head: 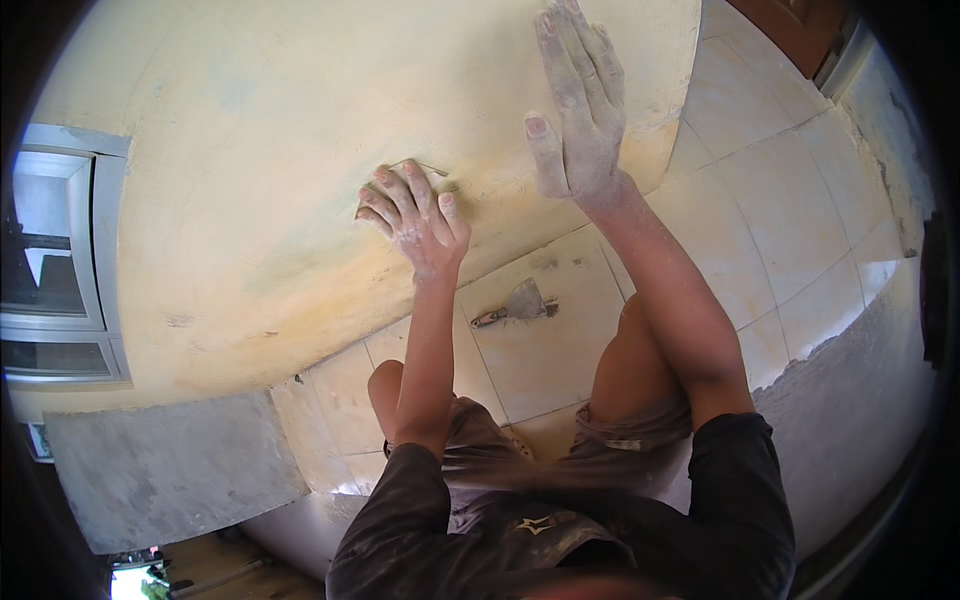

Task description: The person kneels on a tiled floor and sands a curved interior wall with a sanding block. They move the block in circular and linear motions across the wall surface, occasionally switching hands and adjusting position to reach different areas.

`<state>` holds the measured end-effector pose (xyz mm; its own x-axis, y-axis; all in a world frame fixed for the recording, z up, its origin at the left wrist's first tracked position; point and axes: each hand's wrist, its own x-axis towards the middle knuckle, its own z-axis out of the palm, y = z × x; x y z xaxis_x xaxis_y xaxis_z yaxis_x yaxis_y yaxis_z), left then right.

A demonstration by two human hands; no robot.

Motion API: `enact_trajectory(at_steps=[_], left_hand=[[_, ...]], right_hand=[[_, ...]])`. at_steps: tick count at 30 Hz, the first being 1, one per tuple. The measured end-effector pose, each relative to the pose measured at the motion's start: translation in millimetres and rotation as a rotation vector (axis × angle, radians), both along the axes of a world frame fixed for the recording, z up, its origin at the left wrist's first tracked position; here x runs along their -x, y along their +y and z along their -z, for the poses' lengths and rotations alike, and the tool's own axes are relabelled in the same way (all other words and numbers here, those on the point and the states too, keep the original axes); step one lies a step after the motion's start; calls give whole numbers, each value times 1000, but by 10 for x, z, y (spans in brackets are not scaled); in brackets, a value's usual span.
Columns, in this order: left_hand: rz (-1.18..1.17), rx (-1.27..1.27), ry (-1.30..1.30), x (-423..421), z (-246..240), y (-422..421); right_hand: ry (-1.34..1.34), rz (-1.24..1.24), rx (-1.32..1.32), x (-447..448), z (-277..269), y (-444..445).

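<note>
My left hand (420, 217), dusted white, lies with spread fingers over a thin folded sheet (433, 171), perhaps sandpaper, pressed flat on the cream-painted wall (300, 150). Only the sheet's edges show past my fingers. Up and to the right, my right hand (581, 105) is raised near the same wall, coated in pale dust, fingers extended and thumb apart. It shows nothing held; whether its palm touches the wall I cannot tell. Below my hands, a putty knife (525, 301) with a wide metal blade rests on the tiled floor between my knees, dark smudges around it.
At the far left, a metal-framed window (60, 247) is set in the wall. A grey concrete slab or ledge (180, 465) juts out at the lower left. Tiled floor (765, 202) runs along the right, bordered by a rough grey low wall (847, 397). A brown wooden door (795, 30) stands at the top right.
</note>
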<state>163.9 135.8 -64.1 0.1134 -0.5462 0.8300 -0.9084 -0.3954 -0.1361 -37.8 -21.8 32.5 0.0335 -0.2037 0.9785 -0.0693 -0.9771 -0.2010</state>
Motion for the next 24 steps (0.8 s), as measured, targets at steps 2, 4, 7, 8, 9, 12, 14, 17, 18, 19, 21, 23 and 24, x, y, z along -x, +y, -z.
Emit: enact_trajectory(at_steps=[2, 4, 7, 8, 9, 12, 14, 17, 18, 19, 21, 23, 24], left_hand=[[71, 110, -93, 87, -956, -190], [49, 80, -133, 280, -1823, -333], [124, 113, -186, 449, -2295, -549], [115, 111, -178, 454, -2242, -559], [109, 111, -165, 462, -2138, -572], [51, -15, -139, 401, -1007, -431], [33, -136, -104, 395, -61, -228], [20, -132, -95, 369, 277, -297], [18, -112, -103, 334, 293, -308], [0, -153, -139, 335, 231, -294], [-32, -233, -223, 249, -140, -217], [55, -63, -189, 342, -886, -425], [85, 1, -154, 493, -1332, -596]], right_hand=[[-26, -18, -12, 22, 44, 3], [-82, -70, -68, -38, 47, 111], [-28, -18, -2, -29, 62, 65], [-41, -9, -13, -34, 67, 59], [-50, 3, -22, -23, 85, 48], [-90, 5, -35, -74, 93, 13], [-99, 7, -42, -74, 98, -60], [-89, 30, -64, 10, 136, -180], [-122, 39, -69, -3, 103, -224], [-153, 56, -72, 13, 82, -272], [-113, 33, -78, 14, 23, -270], [-77, 13, -94, -18, 102, -228], [-68, 26, -85, -12, 125, -296]])
